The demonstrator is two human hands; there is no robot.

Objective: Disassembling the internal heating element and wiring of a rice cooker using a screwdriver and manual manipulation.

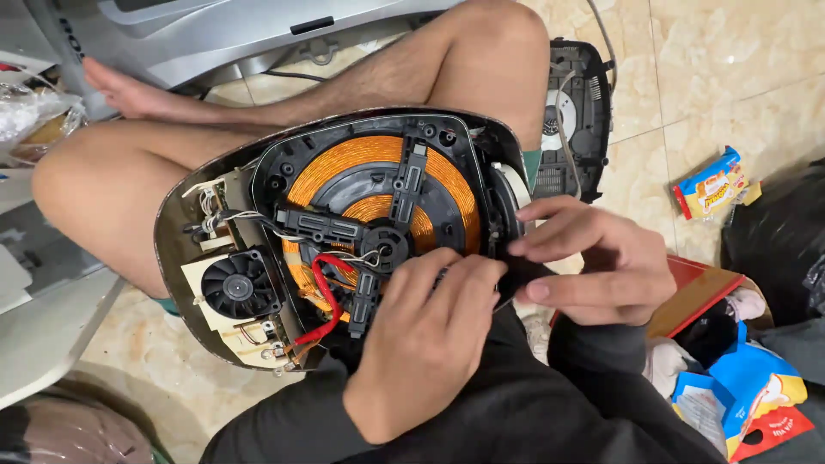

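A person sits cross-legged on the floor, an opened cooker (344,232) on the lap. Both hands, left (421,344) and right (593,262), pinch closed on something dark at its rim. A slip could snag the red wire (322,296).
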